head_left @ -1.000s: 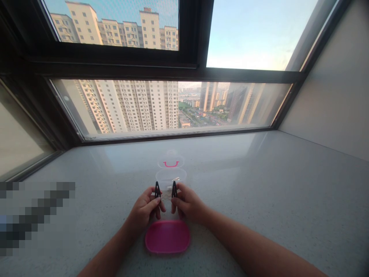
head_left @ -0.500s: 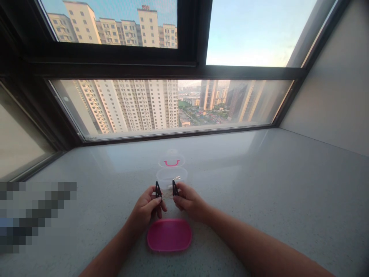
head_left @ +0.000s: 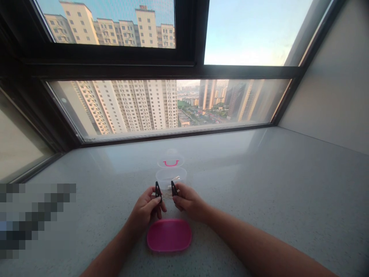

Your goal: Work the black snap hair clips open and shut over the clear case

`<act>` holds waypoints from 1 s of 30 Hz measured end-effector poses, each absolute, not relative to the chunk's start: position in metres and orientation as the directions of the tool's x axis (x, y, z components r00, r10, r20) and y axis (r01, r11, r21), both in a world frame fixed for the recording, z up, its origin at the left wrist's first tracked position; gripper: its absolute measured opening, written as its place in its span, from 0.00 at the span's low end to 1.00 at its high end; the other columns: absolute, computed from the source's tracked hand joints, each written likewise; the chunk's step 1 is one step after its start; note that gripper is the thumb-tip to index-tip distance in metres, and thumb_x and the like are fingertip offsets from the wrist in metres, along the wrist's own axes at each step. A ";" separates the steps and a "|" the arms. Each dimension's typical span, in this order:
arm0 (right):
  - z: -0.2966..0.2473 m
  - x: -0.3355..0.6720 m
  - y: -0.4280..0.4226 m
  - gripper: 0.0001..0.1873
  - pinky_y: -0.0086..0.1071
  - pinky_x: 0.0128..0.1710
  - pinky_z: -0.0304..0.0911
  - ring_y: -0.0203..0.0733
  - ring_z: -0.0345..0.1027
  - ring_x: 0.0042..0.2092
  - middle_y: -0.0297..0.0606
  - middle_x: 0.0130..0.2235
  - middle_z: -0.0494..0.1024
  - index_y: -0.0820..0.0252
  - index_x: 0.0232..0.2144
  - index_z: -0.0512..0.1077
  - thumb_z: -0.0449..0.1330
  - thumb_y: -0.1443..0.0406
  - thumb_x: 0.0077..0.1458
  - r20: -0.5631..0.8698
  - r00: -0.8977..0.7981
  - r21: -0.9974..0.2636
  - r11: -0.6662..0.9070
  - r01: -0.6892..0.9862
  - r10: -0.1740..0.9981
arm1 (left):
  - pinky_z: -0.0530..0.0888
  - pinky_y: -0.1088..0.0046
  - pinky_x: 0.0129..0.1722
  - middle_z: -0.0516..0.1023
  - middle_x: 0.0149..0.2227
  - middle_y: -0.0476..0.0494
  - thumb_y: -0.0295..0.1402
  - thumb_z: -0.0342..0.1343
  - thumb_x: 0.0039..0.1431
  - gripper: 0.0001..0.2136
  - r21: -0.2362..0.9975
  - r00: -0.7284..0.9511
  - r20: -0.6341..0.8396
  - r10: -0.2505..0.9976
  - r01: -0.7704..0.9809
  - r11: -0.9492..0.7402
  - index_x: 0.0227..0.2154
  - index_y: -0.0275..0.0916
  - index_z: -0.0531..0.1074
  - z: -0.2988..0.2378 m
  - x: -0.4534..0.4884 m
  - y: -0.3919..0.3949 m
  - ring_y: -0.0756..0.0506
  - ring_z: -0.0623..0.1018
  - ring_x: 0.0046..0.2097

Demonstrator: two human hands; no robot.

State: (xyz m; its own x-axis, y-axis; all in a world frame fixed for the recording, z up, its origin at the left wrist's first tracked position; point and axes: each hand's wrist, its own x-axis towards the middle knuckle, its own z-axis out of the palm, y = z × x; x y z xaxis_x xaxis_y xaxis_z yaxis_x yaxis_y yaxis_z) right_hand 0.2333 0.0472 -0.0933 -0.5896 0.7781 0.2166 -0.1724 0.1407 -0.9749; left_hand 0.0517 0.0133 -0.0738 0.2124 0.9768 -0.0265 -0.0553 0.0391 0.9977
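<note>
Between the thumb and fingers of my left hand (head_left: 148, 204) is a black hair clip (head_left: 157, 191), held upright. My right hand (head_left: 187, 198) pinches a second black hair clip (head_left: 174, 188) a short way to the right, apart from the first. Just beyond both hands stands a clear plastic container (head_left: 163, 175) with white cotton swabs (head_left: 175, 178) at its right side. Thin tan loops (head_left: 167, 195), perhaps rubber bands, lie partly hidden between my hands. Nearest me, below the hands, is a pink oval tray or lid (head_left: 169, 235).
A clear lid with a pink handle (head_left: 171, 163) lies behind the container. The pale speckled sill (head_left: 259, 192) spreads to both sides. Dark window frames (head_left: 173, 71) close off the back, and a white wall (head_left: 331, 96) rises on the right.
My right hand's clip has shifted very slightly left, toward the other clip. The view has moved a little; otherwise things stay in place.
</note>
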 end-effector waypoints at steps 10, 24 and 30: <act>-0.087 0.233 0.044 0.05 0.23 0.18 0.46 0.28 0.51 0.19 0.25 0.20 0.59 0.62 0.34 0.62 0.54 0.67 0.52 0.220 -0.589 -0.971 0.115 -0.210 0.777 | 0.64 0.79 0.18 0.75 0.21 0.48 0.37 0.53 0.52 0.11 0.999 0.203 -0.029 0.979 -0.021 0.034 0.35 0.35 0.64 -0.073 0.054 0.014 0.52 0.69 0.18; -0.087 0.233 0.045 0.06 0.23 0.17 0.45 0.28 0.50 0.18 0.25 0.18 0.58 0.63 0.33 0.63 0.53 0.65 0.52 0.185 -0.596 -0.979 0.092 -0.182 0.782 | 0.62 0.80 0.18 0.72 0.18 0.51 0.39 0.54 0.53 0.13 0.998 0.220 -0.029 0.975 -0.048 0.041 0.35 0.36 0.63 -0.077 0.052 0.012 0.53 0.67 0.17; -0.086 0.233 0.045 0.06 0.23 0.17 0.46 0.28 0.51 0.18 0.25 0.18 0.59 0.62 0.33 0.62 0.53 0.65 0.53 0.175 -0.594 -0.984 0.122 -0.128 0.785 | 0.62 0.80 0.18 0.71 0.18 0.51 0.41 0.54 0.53 0.13 0.999 0.203 -0.022 0.979 -0.020 0.026 0.36 0.36 0.64 -0.076 0.053 0.012 0.53 0.66 0.17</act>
